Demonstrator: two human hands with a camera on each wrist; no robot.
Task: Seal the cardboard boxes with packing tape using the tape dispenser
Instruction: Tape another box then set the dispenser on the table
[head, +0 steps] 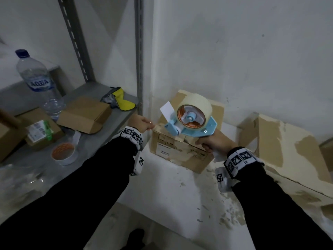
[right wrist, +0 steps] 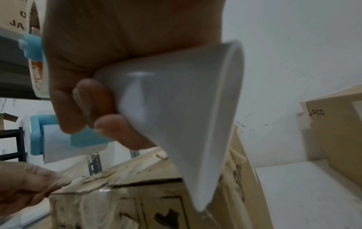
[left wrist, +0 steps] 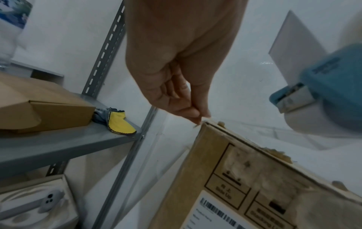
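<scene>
A worn cardboard box (head: 180, 148) stands on the white floor against the wall. Above its top hovers a blue tape dispenser (head: 192, 121) with a roll of clear tape (head: 196, 103). My right hand (head: 205, 144) grips the dispenser's white handle (right wrist: 176, 108), fingers curled round it (right wrist: 92, 111). My left hand (head: 150, 126) is at the box's near left top corner (left wrist: 207, 125), where thumb and fingertips (left wrist: 195, 117) pinch a thin end of clear tape. The right wrist view shows the left hand (right wrist: 25, 186) with filmy tape at the box edge (right wrist: 137, 186).
A grey metal shelf (head: 100, 134) on the left carries a water bottle (head: 34, 74), small cardboard boxes (head: 84, 114), a spare tape roll (head: 63, 153) and a yellow cloth (head: 125, 101). Its upright (head: 138, 51) stands beside the box. A bigger torn box (head: 288, 150) lies right.
</scene>
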